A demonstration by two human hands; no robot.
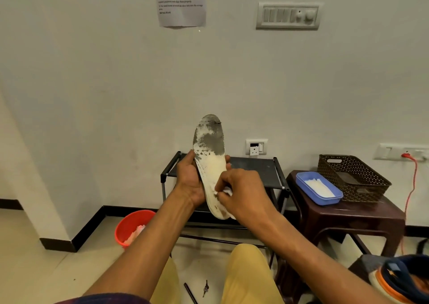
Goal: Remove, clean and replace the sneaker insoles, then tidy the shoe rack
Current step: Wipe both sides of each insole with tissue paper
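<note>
A worn insole (pixel 210 155), white with a grey patch toward its upper end, stands upright in front of me. My left hand (pixel 191 179) grips its middle from the left, thumb in front and fingers behind. My right hand (pixel 241 191) pinches a small white wipe (pixel 226 191) against the insole's lower part. Behind the hands stands the black shoe rack (pixel 255 166), its top shelf bare. A sneaker (pixel 404 280) with navy and orange parts lies at the bottom right corner.
A dark brown stool (pixel 362 213) at right carries a blue tray of white wipes (pixel 319 187) and a brown perforated basket (pixel 352 177). A red bin (pixel 131 227) holding used wipes stands on the floor at left. A key and a dark stick lie between my knees.
</note>
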